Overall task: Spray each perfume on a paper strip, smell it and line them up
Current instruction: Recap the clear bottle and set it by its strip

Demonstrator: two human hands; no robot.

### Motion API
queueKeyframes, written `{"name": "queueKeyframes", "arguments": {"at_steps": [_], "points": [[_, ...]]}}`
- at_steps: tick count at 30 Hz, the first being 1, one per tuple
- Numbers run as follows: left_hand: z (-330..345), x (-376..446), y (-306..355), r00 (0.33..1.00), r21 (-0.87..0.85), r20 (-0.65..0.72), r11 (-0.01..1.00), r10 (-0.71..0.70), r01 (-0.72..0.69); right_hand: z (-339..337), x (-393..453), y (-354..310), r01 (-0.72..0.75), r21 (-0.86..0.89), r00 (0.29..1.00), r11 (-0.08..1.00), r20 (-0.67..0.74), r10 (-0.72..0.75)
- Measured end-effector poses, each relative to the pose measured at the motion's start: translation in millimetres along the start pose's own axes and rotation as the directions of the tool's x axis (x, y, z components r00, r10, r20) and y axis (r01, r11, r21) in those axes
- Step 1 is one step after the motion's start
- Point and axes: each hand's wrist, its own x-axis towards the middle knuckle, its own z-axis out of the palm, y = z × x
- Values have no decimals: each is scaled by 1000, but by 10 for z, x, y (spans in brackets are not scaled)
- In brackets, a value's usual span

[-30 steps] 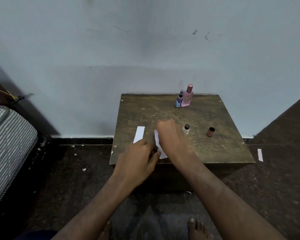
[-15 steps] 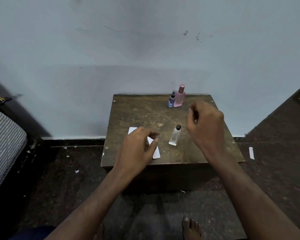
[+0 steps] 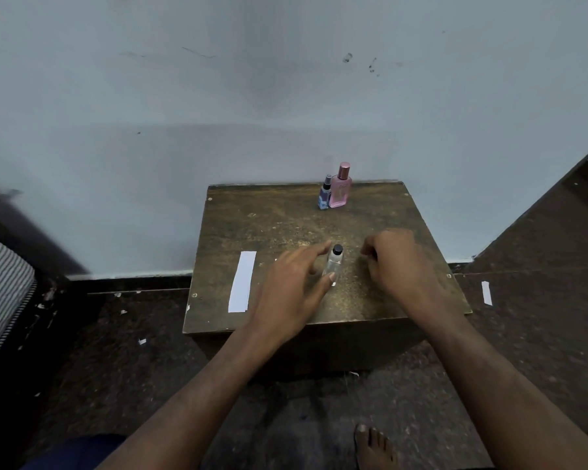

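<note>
A small clear perfume bottle (image 3: pixel 334 264) with a black top stands mid-table. My left hand (image 3: pixel 292 290) reaches around it with fingers spread: the forefinger is behind its neck and the thumb tip lies in front of its base. My right hand (image 3: pixel 399 262) rests just right of the bottle with fingers curled; whatever is inside them is hidden. One white paper strip (image 3: pixel 241 286) lies flat at the left of the table (image 3: pixel 269 218). A pink bottle (image 3: pixel 340 189) and a small blue bottle (image 3: pixel 325 195) stand together at the back edge.
The low wooden table stands against a pale wall. A paper strip (image 3: pixel 486 293) and small scraps lie on the dark floor. A striped mattress (image 3: pixel 0 293) is at the far left. My bare foot (image 3: pixel 374 447) is below the table's front.
My left hand has left the paper strips and moved right to the clear bottle. My right hand, raised half a second ago, has dropped beside the bottle. The copper cap is out of sight.
</note>
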Motion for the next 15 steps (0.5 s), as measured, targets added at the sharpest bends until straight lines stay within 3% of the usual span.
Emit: {"name": "queueKeyframes", "arguments": {"at_steps": [3, 6, 10, 15], "points": [[-1, 16, 14, 1000, -4, 4, 1000, 5, -5, -152, -76, -94, 7, 415, 988, 910, -145, 58], [12, 9, -5, 1000, -23, -8, 1000, -9, 8, -242, -179, -183, 113, 752, 978, 649, -201, 63], [41, -3, -26, 999, -52, -36, 999, -16, 14, -224, -180, -268, 233, 862, 972, 451, -224, -76], [65, 17, 0, 998, -18, -50, 999, -40, 39, -198, -198, -258, 357, 795, 928, 491, -363, -87]]}}
